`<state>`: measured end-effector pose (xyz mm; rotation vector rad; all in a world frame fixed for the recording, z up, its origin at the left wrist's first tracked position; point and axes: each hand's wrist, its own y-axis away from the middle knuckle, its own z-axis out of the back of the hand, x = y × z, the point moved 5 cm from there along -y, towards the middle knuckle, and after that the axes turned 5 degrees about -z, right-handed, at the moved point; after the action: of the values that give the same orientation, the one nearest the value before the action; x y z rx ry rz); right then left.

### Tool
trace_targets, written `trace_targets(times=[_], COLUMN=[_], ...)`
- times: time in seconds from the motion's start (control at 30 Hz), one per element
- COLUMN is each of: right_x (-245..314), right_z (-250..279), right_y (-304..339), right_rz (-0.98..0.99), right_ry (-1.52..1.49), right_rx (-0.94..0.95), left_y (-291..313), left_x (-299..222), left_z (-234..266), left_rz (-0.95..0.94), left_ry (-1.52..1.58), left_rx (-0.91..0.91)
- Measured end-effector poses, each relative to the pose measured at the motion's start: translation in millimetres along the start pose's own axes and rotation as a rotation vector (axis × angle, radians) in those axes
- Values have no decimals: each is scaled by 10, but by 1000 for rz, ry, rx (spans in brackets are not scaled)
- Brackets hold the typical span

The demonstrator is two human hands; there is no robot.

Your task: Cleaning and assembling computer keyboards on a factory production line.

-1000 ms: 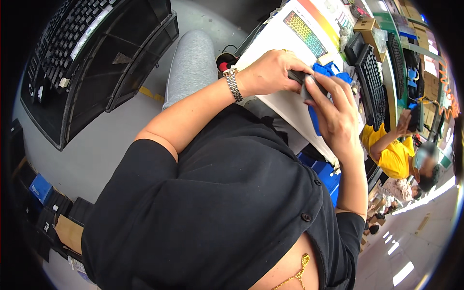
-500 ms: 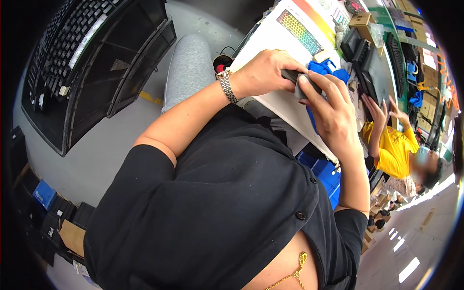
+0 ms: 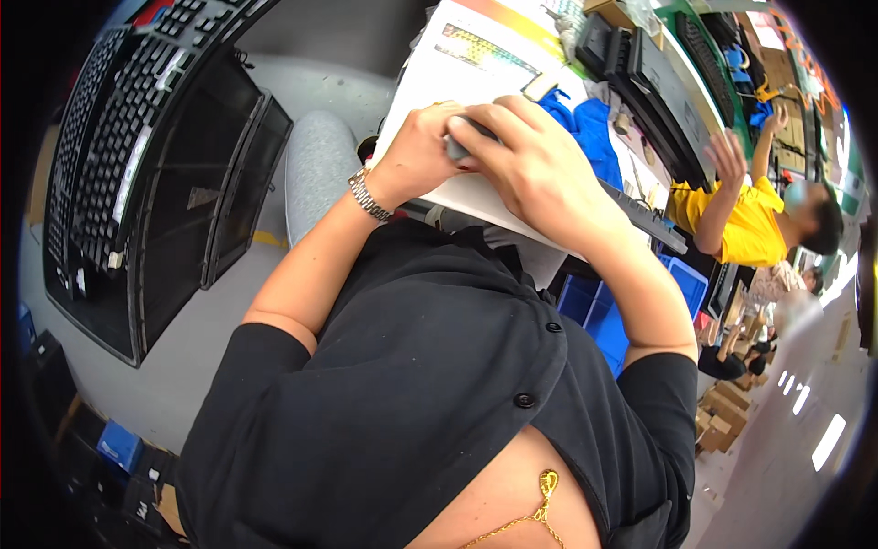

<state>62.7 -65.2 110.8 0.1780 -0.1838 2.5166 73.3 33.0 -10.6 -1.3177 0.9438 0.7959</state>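
Two bare hands meet over one small dark grey piece, which sits between them above the near edge of the white tabletop (image 3: 416, 87). The left hand (image 3: 419, 146) is curled closed on the grey piece (image 3: 456, 149); its fingertips are partly hidden. The right hand (image 3: 535, 165) grips the same piece, its thumb pressed along the top. One metal watch (image 3: 369, 195) circles the left wrist.

On the tabletop is one printed picture of a colourful keyboard (image 3: 485, 48). A crumpled blue cloth (image 3: 593, 137) lies just beyond the right hand, and one dark keyboard (image 3: 647, 220) shows beside the right forearm. One blue bin (image 3: 608, 320) is below.

To the left, one black crate (image 3: 178, 215) holds at least two black keyboards (image 3: 123, 137); the exact count is unclear. One co-worker in a yellow shirt (image 3: 745, 229) raises two hands at the far right.
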Motion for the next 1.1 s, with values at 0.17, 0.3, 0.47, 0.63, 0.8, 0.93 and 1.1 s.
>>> trace_targets(times=[0.17,0.3,0.47,0.63,0.8,0.93,1.1], right_x=[-998,-1898,-2833,-3283,-3275,-2331,-1023], right_z=[231,53,-155,-521,-501,-38,347], right_y=[155,642,1124,1463,1582,1137,763], right_rz=[-488,-885,-1175,-1170,-1197,-1014,-740], right_ry=[-423,-491,7,150,380,79,-847], right_rx=[-189,-68,325,406,416,209,-34], left_y=[-32,-44,-34,-10,-41,20,-13], left_x=[-57,-55,-73,-79,-35,-51,-65], left_z=[-61,-67,-64,-53,-119,-16,-39], left_rz=[10,39,63,85,69,88,78], left_ry=[9,56,73,48,85,58,57], left_rx=[68,70,96,116,128,98,104])
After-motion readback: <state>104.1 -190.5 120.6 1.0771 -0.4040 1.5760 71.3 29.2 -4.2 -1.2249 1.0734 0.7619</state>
